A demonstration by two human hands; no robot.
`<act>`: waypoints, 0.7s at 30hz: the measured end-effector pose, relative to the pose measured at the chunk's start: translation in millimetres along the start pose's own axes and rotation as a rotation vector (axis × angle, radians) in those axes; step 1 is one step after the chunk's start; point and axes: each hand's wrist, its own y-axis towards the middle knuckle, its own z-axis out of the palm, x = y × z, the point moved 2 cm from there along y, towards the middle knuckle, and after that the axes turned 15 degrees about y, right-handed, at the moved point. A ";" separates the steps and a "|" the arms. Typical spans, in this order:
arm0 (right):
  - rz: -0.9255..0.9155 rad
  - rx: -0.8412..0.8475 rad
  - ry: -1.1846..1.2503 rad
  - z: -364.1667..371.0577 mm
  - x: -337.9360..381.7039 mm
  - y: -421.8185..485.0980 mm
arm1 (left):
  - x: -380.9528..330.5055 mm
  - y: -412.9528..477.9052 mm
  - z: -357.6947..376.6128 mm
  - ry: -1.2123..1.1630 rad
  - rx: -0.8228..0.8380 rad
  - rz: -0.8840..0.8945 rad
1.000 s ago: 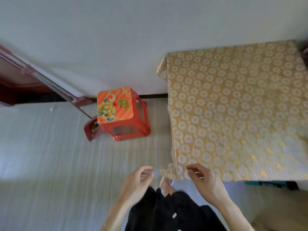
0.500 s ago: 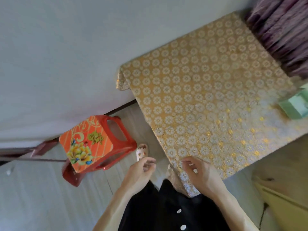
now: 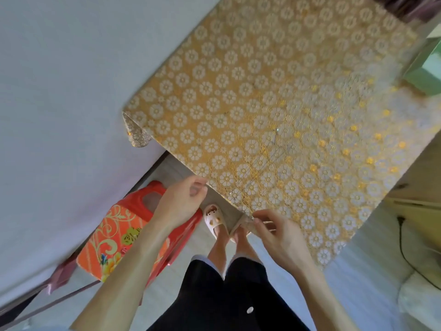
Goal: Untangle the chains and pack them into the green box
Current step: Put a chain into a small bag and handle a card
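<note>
My left hand [image 3: 183, 203] has thumb and fingers curled together in a pinch just off the table's near-left edge. At the table's near corner my right hand [image 3: 274, 231] pinches in the same way. A very fine chain [image 3: 232, 198] seems to run between the two pinches; only faint glints show against the cloth. Another thin silvery strand [image 3: 276, 136] lies on the gold flowered tablecloth [image 3: 238, 96]. The pale green box [image 3: 427, 75] stands at the table's far right, cut off by the frame and blurred.
A red-orange plastic stool [image 3: 124, 235] stands on the floor under my left forearm. My feet in pale slippers [image 3: 213, 219] are beside the table corner. A white wall runs along the left. A black cable [image 3: 405, 247] trails on the floor at right.
The view has swung and tilted, bringing the green box further into sight at right. My hands have moved apart, the left rising along the table edge, the right staying at the corner.
</note>
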 end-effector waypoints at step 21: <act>0.007 -0.166 -0.355 73.8 -17.5 105.3 | 44.5 93.1 90.4 0.497 -0.504 0.301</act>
